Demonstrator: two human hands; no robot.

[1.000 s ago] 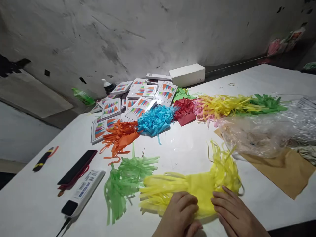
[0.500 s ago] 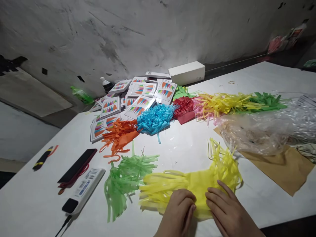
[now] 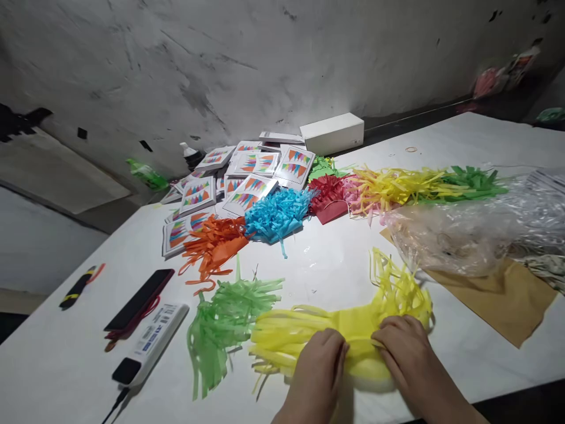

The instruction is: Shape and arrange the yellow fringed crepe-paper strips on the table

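Note:
A yellow tissue paper tassel (image 3: 354, 321), fringed at both ends with a plain band in the middle, lies across the near part of the table. My left hand (image 3: 321, 365) pinches the left side of that band. On the band's right side, my right hand (image 3: 402, 347) grips the paper with curled fingers. Between them the near edge of the band is lifted and folded over. Left of the yellow paper lies a fringed green tissue tassel (image 3: 229, 321), close to the yellow strips.
Orange (image 3: 218, 241), blue (image 3: 280, 215) and red (image 3: 329, 200) tassels lie beyond, before several printed packets (image 3: 251, 191) and a white box (image 3: 332, 133). A power strip (image 3: 152, 335) and phone (image 3: 139, 300) lie left. Clear plastic bags (image 3: 450, 235) and brown paper (image 3: 507, 300) are right.
My right hand has gone from lying spread on the yellow paper to gripping it. The near edge of the band has been raised and folded. My left hand stays closed on the paper.

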